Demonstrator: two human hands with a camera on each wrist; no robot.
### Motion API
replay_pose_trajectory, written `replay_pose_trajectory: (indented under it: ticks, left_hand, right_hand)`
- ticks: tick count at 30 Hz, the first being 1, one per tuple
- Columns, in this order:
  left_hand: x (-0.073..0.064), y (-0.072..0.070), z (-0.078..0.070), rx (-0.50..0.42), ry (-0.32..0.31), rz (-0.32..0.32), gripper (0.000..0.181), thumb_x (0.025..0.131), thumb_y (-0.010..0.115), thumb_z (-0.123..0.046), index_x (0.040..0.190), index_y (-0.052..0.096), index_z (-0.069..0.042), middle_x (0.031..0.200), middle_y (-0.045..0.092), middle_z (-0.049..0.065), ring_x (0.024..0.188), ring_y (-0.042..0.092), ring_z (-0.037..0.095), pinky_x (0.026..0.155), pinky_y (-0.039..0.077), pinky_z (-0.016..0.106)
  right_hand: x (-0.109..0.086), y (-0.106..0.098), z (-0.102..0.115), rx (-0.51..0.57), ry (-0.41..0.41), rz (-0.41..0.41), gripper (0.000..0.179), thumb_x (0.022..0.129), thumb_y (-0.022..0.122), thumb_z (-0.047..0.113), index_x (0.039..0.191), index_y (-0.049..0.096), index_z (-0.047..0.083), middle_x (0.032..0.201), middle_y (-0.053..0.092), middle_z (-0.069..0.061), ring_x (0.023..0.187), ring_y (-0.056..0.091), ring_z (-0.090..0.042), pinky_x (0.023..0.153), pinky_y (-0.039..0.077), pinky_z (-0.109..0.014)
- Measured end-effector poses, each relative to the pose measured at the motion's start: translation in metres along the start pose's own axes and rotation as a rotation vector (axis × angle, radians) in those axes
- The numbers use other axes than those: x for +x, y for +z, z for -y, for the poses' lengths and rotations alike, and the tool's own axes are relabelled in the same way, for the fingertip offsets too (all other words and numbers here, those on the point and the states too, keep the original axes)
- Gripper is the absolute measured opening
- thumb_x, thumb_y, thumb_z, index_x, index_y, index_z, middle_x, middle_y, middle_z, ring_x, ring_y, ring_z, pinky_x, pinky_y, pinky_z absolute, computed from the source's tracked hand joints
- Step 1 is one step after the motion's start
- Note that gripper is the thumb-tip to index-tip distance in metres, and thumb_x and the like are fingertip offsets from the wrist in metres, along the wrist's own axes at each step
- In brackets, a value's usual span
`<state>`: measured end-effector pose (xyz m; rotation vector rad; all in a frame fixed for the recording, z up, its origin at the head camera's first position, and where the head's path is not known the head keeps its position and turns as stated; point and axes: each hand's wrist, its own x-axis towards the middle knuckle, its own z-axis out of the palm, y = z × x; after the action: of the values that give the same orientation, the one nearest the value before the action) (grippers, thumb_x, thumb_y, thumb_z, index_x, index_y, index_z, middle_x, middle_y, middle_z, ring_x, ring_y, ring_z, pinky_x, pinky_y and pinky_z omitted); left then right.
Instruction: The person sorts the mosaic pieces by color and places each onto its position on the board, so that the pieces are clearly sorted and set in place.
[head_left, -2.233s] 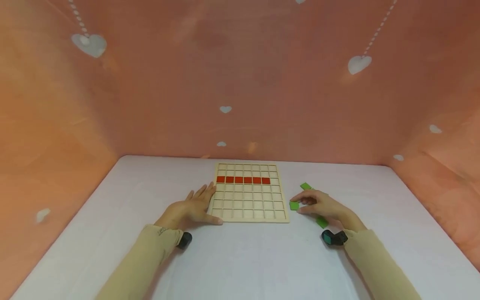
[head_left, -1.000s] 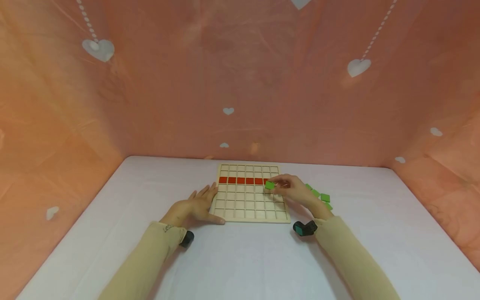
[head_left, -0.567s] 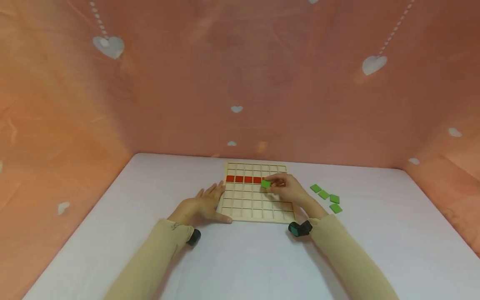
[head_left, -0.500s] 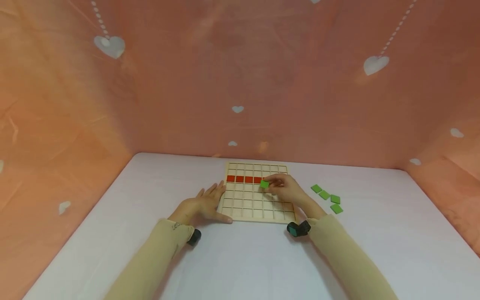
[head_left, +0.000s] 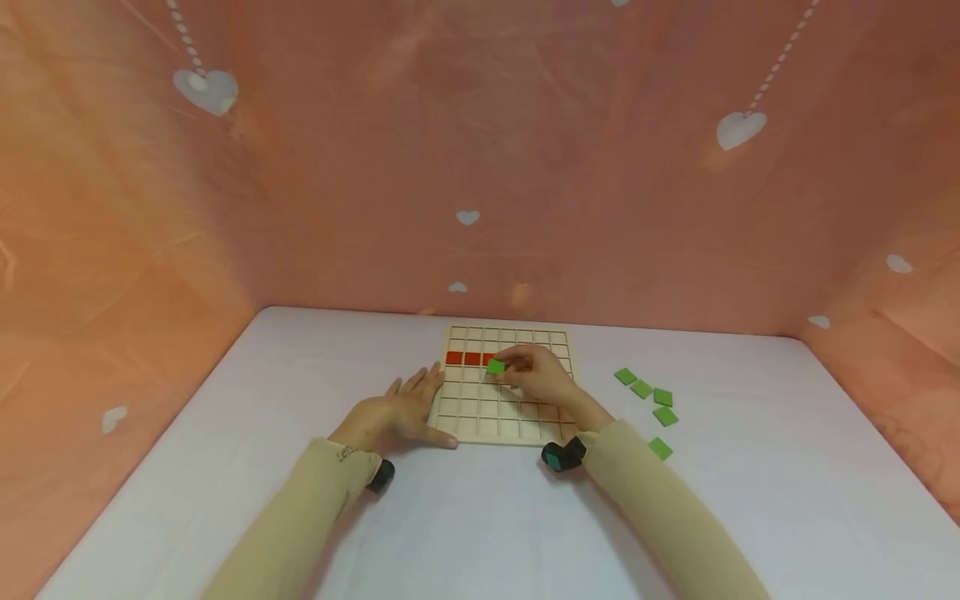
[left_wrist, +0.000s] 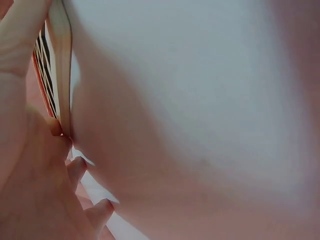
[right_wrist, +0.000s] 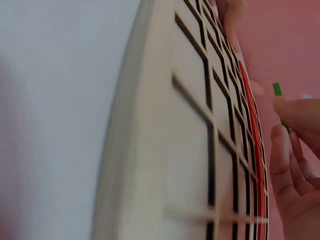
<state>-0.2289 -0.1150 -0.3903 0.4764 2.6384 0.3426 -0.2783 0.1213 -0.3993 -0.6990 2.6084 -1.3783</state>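
Observation:
A pale wooden grid board (head_left: 468, 429) lies on the white table, with a row of red square tiles (head_left: 454, 358) set in its third row from the back. My right hand (head_left: 543, 375) is over the board and pinches a green square tile (head_left: 496, 367) between thumb and fingertips. In the right wrist view this tile (right_wrist: 277, 89) shows raised above the board's surface. The right part of the red row is hidden behind the right hand. My left hand (head_left: 397, 417) lies with spread fingers along the board's left edge, thumb at the near left corner.
Several loose green tiles (head_left: 663, 397) lie on the table to the right of the board, one (head_left: 660, 448) beside the right sleeve. The white table (head_left: 450, 533) ends at the back against an orange-pink cloth (head_left: 360, 208) with heart shapes.
The right hand picked up a green tile from the right of the board and carried it left over the grid, just in front of the red row. The left hand stays at the board's edge.

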Motion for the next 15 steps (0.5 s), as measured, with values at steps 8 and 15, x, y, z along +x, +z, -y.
replay_pose_trajectory:
  ticks: [8, 15]
  left_hand:
    - [-0.002, -0.002, 0.0, -0.002, -0.009, 0.02, 0.111, 0.082, 0.066, -0.057, 0.153, 0.004, 0.001, 0.162, -0.004, 0.015, 0.149, 0.0, 0.033, 0.119, 0.004, 0.055]
    - [-0.004, -0.003, 0.0, 0.003, 0.007, 0.023, 0.11, 0.082, 0.066, -0.057, 0.153, 0.004, 0.002, 0.161, -0.004, 0.016, 0.149, 0.001, 0.034, 0.119, 0.005, 0.055]
  right_hand:
    - [0.012, 0.015, 0.014, 0.01, 0.051, -0.036, 0.033, 0.085, 0.07, 0.008, 0.118, 0.067, 0.005, 0.103, 0.063, -0.011, 0.092, 0.063, -0.021, 0.08, 0.052, -0.033]
    - [0.019, 0.032, 0.013, 0.045, 0.079, -0.056, 0.031, 0.084, 0.073, 0.01, 0.115, 0.069, 0.005, 0.091, 0.068, -0.007, 0.083, 0.063, -0.014, 0.076, 0.052, -0.026]
